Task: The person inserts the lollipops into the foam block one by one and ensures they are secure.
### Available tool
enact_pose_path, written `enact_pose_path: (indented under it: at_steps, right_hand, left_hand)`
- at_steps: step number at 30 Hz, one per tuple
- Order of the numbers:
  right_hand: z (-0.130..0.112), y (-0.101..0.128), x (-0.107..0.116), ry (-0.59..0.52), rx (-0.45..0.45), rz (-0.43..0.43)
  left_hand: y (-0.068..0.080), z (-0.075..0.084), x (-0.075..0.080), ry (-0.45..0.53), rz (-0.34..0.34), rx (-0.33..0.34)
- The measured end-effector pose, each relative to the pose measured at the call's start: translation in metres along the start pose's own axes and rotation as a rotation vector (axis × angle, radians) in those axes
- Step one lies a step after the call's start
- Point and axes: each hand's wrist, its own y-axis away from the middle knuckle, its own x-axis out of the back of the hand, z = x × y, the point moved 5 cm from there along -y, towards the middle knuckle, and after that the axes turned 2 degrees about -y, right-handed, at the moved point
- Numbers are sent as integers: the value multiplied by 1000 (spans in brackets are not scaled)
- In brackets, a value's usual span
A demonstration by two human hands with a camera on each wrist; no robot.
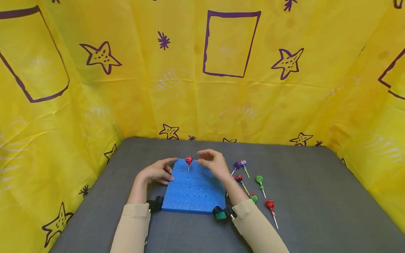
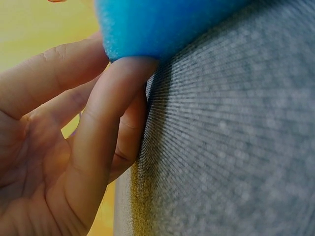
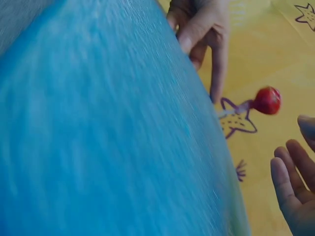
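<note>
A blue foam board (image 1: 193, 189) with rows of small holes lies on the grey table (image 1: 303, 182). A red lollipop (image 1: 188, 160) stands upright in a hole near its far edge. My left hand (image 1: 164, 170) rests at the board's left far corner, its fingers (image 2: 98, 128) straight against the foam edge (image 2: 162, 24). My right hand (image 1: 205, 160) hovers just right of the lollipop, fingers relaxed and holding nothing. In the right wrist view the lollipop (image 3: 267, 100) stands apart from my right fingertips (image 3: 290, 187), beyond the foam (image 3: 98, 137).
Several loose lollipops lie on the table right of the board: a purple one (image 1: 237, 165), a red one (image 1: 239, 177), a green one (image 1: 259, 180) and a red one (image 1: 270, 205) nearest me. Yellow sheeting (image 1: 227, 88) walls the table on three sides.
</note>
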Motion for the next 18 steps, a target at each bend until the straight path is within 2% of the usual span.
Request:
enact_pose_path:
  at_steps: [12, 18]
  right_hand:
    - [0, 6, 46, 172, 2, 17]
    - [0, 9, 68, 242, -9, 23]
  left_hand:
    - [1, 2, 1, -6, -22, -50]
    - [0, 0, -1, -9, -15, -49]
